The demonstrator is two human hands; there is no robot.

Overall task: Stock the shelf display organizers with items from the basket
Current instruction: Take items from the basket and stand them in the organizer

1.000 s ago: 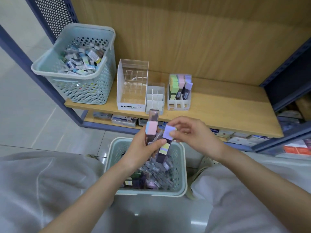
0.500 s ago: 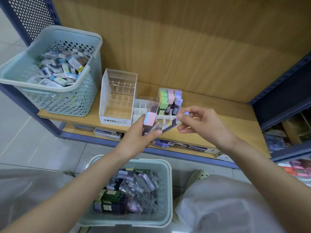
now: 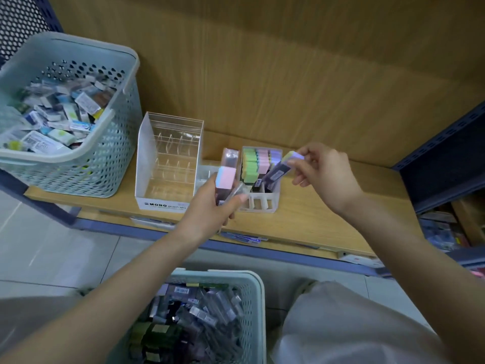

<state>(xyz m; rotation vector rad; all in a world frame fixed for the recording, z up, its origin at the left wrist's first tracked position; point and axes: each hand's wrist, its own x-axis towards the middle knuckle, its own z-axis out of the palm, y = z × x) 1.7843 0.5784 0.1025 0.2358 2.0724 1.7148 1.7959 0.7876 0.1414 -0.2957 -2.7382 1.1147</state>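
We look down on a light wooden shelf (image 3: 328, 219) that runs across the middle of the frame, backed by a wood-grain panel (image 3: 262, 74) and edged by dark blue metal uprights (image 3: 441, 158), with a perforated side panel (image 3: 18, 19) in the upper left corner. Pale floor tiles (image 3: 52, 253) show at lower left. At the left end of the shelf stands a pale green perforated basket (image 3: 78, 164) heaped with small boxed goods. Just beside it is a clear tiered organizer (image 3: 168, 164) with a MONO label on its front, and right of that a white divided organizer (image 3: 262, 203), its back slots filled with green, pink and lilac-topped packs. Our left hand (image 3: 210, 214) grips a pink-topped pack (image 3: 225, 177) and other clear-wrapped ones in front of the organizers. Our right hand (image 3: 325, 174) pinches a lilac-topped pack (image 3: 282, 169), tilted, its lower end down in the divided organizer. At the bottom centre a second basket (image 3: 258, 298) sits on the floor, full of dark wrapped packs. Packaged goods on lower shelving show at the right edge.
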